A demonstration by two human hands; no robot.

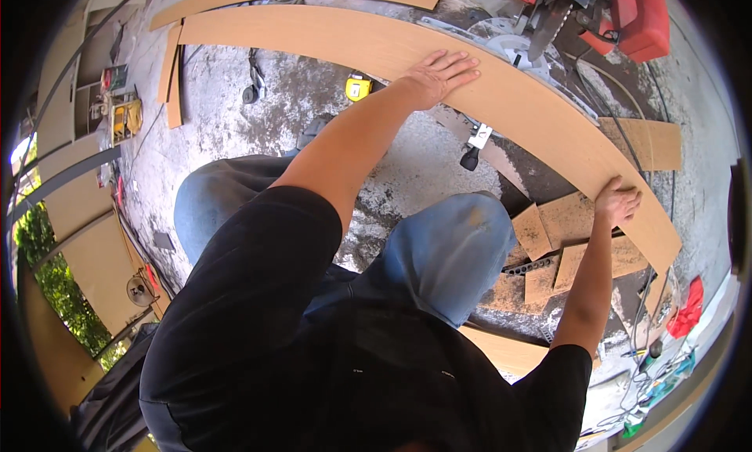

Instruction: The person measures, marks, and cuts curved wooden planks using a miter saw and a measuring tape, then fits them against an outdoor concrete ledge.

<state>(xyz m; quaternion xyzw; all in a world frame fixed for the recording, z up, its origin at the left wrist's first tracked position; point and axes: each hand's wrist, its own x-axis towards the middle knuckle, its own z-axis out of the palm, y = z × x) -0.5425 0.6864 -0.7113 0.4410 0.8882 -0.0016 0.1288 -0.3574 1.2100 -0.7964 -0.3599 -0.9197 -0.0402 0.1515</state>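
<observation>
A long light-brown wooden board (pixel 329 41) stretches from the upper left to the right, its edges bent by the lens. My left hand (pixel 442 77) lies flat on the board's middle, fingers spread. Near the board's right end rests my right hand (pixel 617 203), its fingers stretched over the surface and partly foreshortened. Neither hand wraps round anything. Just beyond the board, by my left hand, is a saw with a toothed blade (pixel 551 30) and a round grey metal base (pixel 509 48).
A yellow tape measure (pixel 358 87) and a white power socket (pixel 479 135) are on the stained floor on my side of the board. Wood offcuts (pixel 560 221) pile up below my right hand. A red tool case (pixel 641 21) stands top right, with cables (pixel 638 107) nearby.
</observation>
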